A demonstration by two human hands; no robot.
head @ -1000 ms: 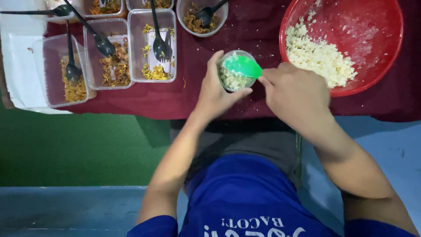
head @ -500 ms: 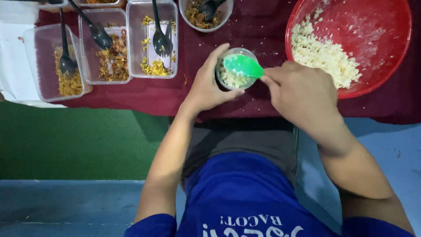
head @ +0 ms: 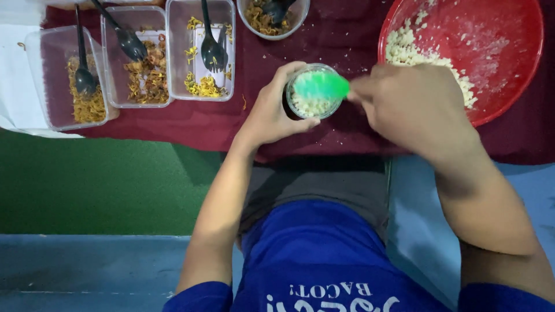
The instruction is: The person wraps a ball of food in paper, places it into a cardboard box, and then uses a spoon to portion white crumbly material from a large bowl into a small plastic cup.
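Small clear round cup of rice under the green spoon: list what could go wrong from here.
1. The small clear round cup sits near the edge of the dark red tablecloth, gripped only by the left hand; a hard press might tip it off.
2. Rice looks near the rim, so the green plastic spoon in the right hand could push grains out; loose grains already dot the cloth.

Your left hand (head: 276, 112) wrapped the small cup (head: 313, 92), and your right hand (head: 413, 107) with the green spoon (head: 321, 85) covered its mouth, so nothing could enter from above. The red bowl (head: 509, 86) stood close on the right. A bare strip of maroon cloth (head: 254, 69) lay between the cup and the clear tubs (head: 199, 49), whose black spoons (head: 211, 49) stuck up.
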